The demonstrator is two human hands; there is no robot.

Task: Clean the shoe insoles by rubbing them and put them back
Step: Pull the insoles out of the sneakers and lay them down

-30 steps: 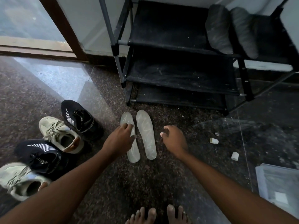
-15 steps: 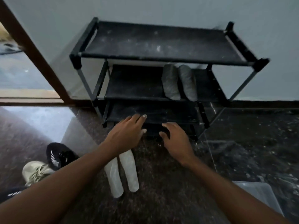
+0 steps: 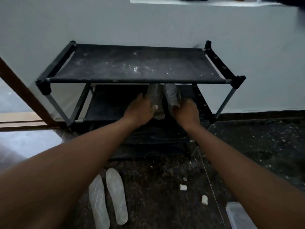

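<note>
Reaching under the dusty top tier of the black shoe rack, both hands are meeting a pair of dark grey insoles that are lying side by side on the middle shelf. The left hand is gripping the left grey insole, its thumb pressing across the near end while the fingers are tucking along the outer edge. The right hand is curling round the right grey insole from its outer side, fingers wrapping over the near end. The near end of the left grey insole is poking out past the shelf's front edge, between the two hands; the far ends of both are running back under the top tier, out of sight.

Down on the dark speckled floor, a first pale insole and a second pale insole are lying flat, parallel and just beside each other, well apart from the hands and below the left forearm. Two small white pieces are sitting on the floor to their right, and a clear plastic container is showing at the lower right corner.
</note>
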